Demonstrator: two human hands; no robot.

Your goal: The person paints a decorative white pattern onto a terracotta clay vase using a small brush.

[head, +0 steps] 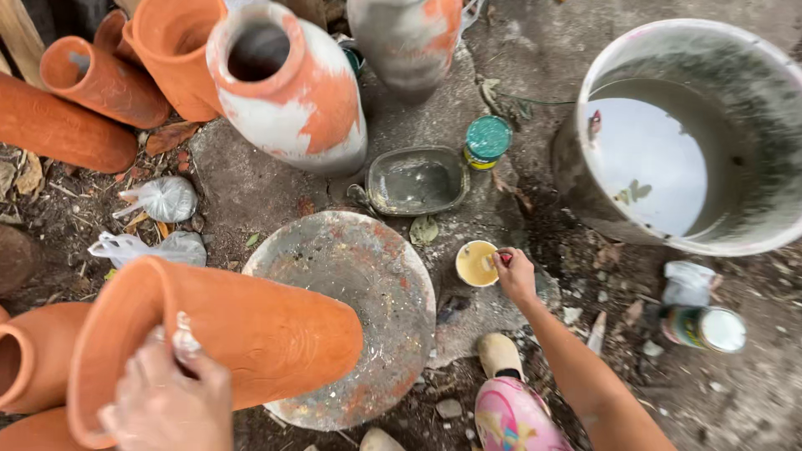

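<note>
A large terracotta vase point(251, 334) lies on its side across a round, paint-stained turntable point(376, 276). My left hand point(167, 401) grips the vase's rim at the lower left, a bit of white plastic under the fingers. My right hand point(514, 276) reaches out to a small round cup of yellowish paint point(474, 264) on the ground, fingertips pinched on something small and red at the cup's edge.
A big bucket of water point(685, 142) stands at the upper right. A grey rectangular dish point(415, 180) and a teal-lidded jar point(487, 140) sit beyond the turntable. Half-painted vases point(292, 92) and plain terracotta pots point(92, 83) crowd the left and back. A tin point(706, 327) lies right.
</note>
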